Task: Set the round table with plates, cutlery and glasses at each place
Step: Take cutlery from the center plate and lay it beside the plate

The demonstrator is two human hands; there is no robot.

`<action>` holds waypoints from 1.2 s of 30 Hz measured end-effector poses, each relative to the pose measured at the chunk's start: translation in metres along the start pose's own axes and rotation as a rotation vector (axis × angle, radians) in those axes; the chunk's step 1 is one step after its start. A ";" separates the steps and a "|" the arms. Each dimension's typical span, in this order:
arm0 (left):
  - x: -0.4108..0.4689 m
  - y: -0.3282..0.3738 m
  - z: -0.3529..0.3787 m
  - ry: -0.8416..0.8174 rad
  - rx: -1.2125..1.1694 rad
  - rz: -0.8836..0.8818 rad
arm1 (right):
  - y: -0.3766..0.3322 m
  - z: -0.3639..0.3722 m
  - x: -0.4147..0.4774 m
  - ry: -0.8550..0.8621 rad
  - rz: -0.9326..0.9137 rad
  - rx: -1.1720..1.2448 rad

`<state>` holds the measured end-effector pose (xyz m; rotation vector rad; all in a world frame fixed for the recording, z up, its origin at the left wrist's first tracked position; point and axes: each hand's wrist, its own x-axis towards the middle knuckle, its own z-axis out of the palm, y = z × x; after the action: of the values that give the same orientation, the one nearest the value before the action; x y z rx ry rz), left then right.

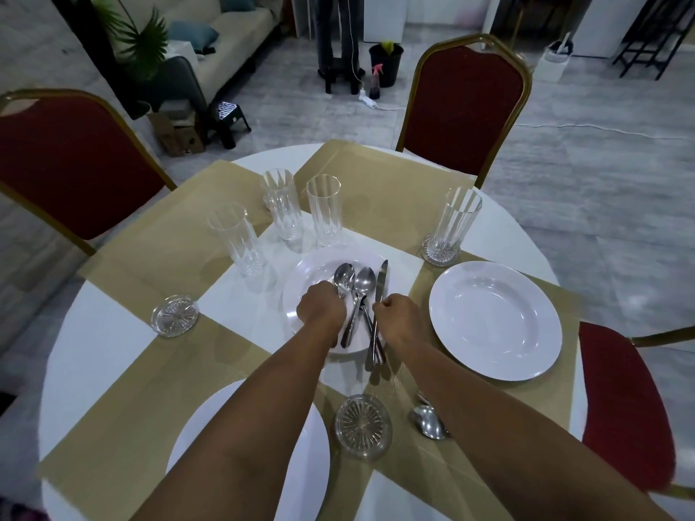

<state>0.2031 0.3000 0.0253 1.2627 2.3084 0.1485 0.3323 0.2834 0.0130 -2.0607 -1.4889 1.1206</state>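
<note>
A white plate (312,268) in the middle of the round table (500,235) carries a pile of cutlery: spoons (363,282), forks and a knife (380,280). My left hand (319,308) is closed over fork and spoon handles on that plate. My right hand (396,315) pinches the knife's handle above the plate's near edge. One white plate (494,319) lies on the right placemat, another (195,445) on the near-left mat under my forearm. A spoon (428,421) rests on the near mat. Several tall glasses (323,210) stand behind the middle plate.
Gold placemats (158,235) cover the table. One glass (453,223) stands on a coaster at the right; bare glass coasters sit at the left (175,315) and near (363,424). Red chairs (466,107) surround the table. A sofa, plant and bucket are on the floor beyond.
</note>
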 end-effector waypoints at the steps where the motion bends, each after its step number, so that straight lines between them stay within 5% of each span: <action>1: -0.001 -0.002 -0.002 -0.008 -0.017 -0.015 | 0.000 0.000 0.000 0.000 0.005 0.004; 13: -0.021 -0.027 -0.024 -0.122 -0.324 0.088 | -0.008 0.002 -0.015 0.031 0.004 0.069; 25: -0.063 -0.124 -0.064 -0.334 -0.670 0.087 | -0.024 0.029 -0.075 0.033 -0.011 0.279; 36: -0.094 -0.231 -0.096 -0.261 -0.775 0.096 | -0.038 0.098 -0.165 -0.053 0.180 0.507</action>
<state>0.0241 0.1065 0.0692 0.9092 1.6940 0.7763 0.2115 0.1321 0.0425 -1.8357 -0.9224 1.4529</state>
